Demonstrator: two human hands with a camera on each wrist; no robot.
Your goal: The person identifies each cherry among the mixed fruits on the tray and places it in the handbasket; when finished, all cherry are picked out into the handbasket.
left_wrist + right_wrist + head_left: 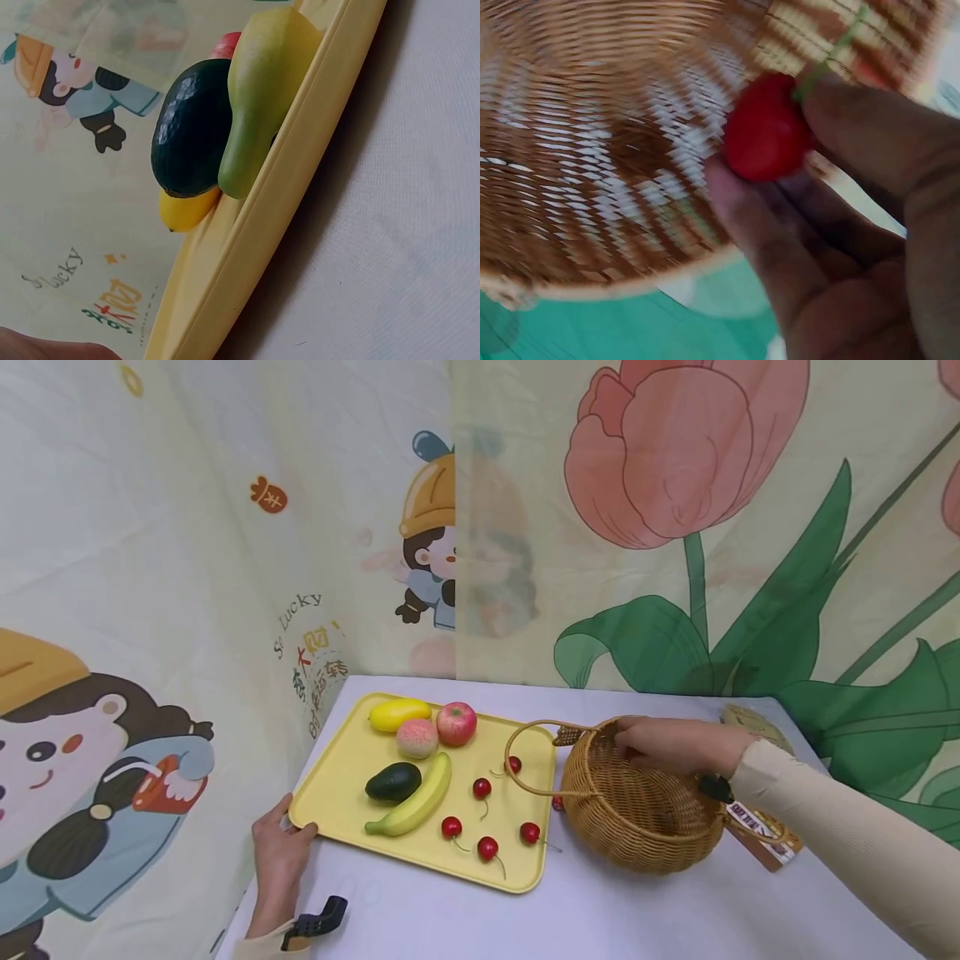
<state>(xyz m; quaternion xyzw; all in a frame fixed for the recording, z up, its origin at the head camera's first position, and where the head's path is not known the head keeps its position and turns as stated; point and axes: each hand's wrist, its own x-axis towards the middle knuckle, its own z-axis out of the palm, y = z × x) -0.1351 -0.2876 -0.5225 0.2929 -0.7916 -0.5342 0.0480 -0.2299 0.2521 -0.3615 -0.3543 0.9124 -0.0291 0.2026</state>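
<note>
My right hand (663, 743) reaches over the rim into a round wicker basket (630, 839). In the right wrist view, thumb and fingertips pinch a red cherry (765, 129) with a green stem, against the basket's woven inside. My left hand (281, 856) holds the near left corner of a yellow tray (345, 810), thumb at the front edge and fingers along the left side. Several cherries (487, 848) lie on the tray's right half. Toward the left are a banana (420, 802), an avocado (393, 782), a peach (417, 738), an apple (457, 723) and a yellow oval fruit (399, 715).
One basket handle (525, 789) leans out over the tray's right side. Behind and right of the basket lies a printed packet (765, 835), partly hidden by the arm. A white cloth (420, 918) covers the table; printed curtains (360, 568) hang behind and at the left.
</note>
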